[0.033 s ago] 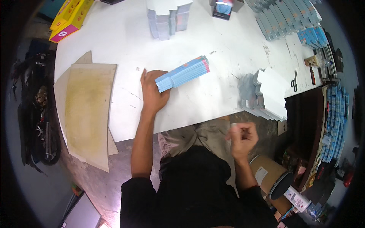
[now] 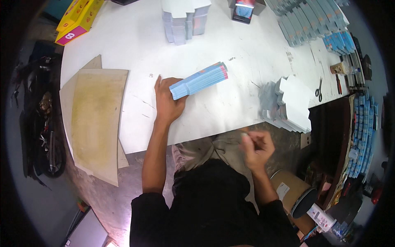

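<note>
A bundle of flat folded blue cartons (image 2: 199, 80) with pink and green ends lies slantwise just over the white table. My left hand (image 2: 169, 101) is closed around its near left end, with the fingers partly hidden behind it. Beyond the table's front edge, above my lap, is my right hand (image 2: 258, 150). Its fingers are curled in and the thumb points up, slightly blurred; nothing shows in it. The thing nearest to this hand is a fanned stack of flat white-and-grey cartons (image 2: 291, 101) at the table's right front edge.
Brown boards (image 2: 98, 119) overhang the table's left edge. At the far side stand a white carton stack (image 2: 177, 29) and a yellow box (image 2: 80, 20). Scissors (image 2: 319, 89) and a red-handled tool (image 2: 338, 84) lie right. A brown drum (image 2: 290, 191) stands below, right of my arm.
My right hand has shifted slightly left. The left hand keeps its hold on the blue cartons. The whole view has moved a little.
</note>
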### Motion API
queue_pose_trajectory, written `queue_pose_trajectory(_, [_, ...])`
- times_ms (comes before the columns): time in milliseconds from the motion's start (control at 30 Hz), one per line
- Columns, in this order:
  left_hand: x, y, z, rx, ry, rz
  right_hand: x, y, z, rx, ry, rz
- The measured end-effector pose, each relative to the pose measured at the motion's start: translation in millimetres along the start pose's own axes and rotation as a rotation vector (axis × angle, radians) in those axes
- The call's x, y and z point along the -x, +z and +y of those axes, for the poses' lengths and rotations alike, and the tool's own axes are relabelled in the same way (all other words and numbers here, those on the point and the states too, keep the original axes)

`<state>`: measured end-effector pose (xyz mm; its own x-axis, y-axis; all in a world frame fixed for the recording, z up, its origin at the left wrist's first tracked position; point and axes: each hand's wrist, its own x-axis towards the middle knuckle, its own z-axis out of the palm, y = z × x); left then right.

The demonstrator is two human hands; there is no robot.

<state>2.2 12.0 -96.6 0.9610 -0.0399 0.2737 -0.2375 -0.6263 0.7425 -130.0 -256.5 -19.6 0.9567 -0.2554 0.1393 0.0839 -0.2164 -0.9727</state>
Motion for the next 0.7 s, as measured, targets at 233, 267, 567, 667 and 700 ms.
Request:
queue_pose_trajectory(233, [2,-10,-3,0.715,-0.311,0.035,-101,84,41,0.055,-0.074,0.013])
queue_pose_trajectory(267, [1,-12,-5,0.741,-0.33,0.044,-114,91,40,0.01,-0.074,0.044])
queue_pose_trajectory(567, [4,-20,-11,0.761,-0.4,-0.023,-249,182,-25,0.315,-0.351,0.05])
queue_pose_trajectory(667, [1,-15,-15,0.72,-0.378,-0.061,-266,214,-19,0.487,-0.421,0.015])
queue_pose_trajectory(700, [1,-16,-16,0.714,-0.374,-0.071,-270,220,-19,0.513,-0.403,-0.015])
